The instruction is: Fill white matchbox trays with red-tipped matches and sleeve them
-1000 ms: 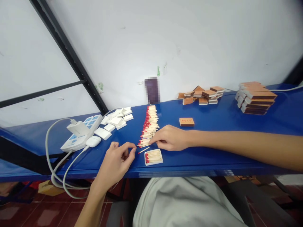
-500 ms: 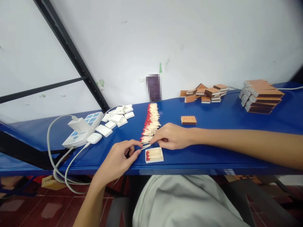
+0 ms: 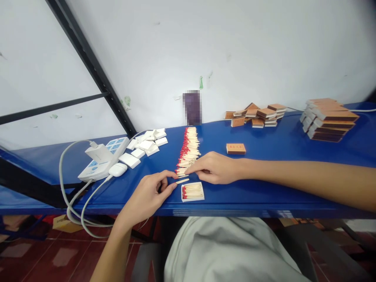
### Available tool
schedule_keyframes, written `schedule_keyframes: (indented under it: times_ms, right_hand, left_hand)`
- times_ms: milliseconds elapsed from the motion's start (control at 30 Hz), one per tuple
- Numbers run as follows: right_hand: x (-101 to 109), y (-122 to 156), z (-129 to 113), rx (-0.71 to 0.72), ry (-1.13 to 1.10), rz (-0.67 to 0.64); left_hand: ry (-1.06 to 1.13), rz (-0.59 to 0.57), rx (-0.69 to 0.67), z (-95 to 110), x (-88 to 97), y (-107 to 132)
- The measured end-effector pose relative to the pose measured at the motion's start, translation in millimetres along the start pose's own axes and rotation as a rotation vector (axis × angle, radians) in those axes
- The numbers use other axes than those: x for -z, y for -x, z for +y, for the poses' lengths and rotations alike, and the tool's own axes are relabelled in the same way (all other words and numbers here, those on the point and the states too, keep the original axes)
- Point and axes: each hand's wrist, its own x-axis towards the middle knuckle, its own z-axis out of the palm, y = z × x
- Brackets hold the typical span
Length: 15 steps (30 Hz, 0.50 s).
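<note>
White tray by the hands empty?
No, the white tray holds a row of matches, their red heads at its left end.

A workshop is suggested by a blue bench (image 3: pixel 273 199) set against a white wall (image 3: pixel 249 51), with matchboxes (image 3: pixel 331 117) stacked at right, matches (image 3: pixel 190 147) massed at center, trays (image 3: pixel 146 145) piled left of center, and a black frame (image 3: pixel 88 58) seen at upper left.
</note>
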Motion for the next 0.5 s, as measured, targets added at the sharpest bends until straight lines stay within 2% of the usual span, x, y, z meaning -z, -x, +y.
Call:
schedule_keyframes:
  times_ms: [500]
  right_hand:
    - [0.9, -1.1, 0.0, 0.026, 0.04, -0.062]
  left_hand:
    - [-0.125, 0.008, -0.037, -3.3, -3.1, 2.9]
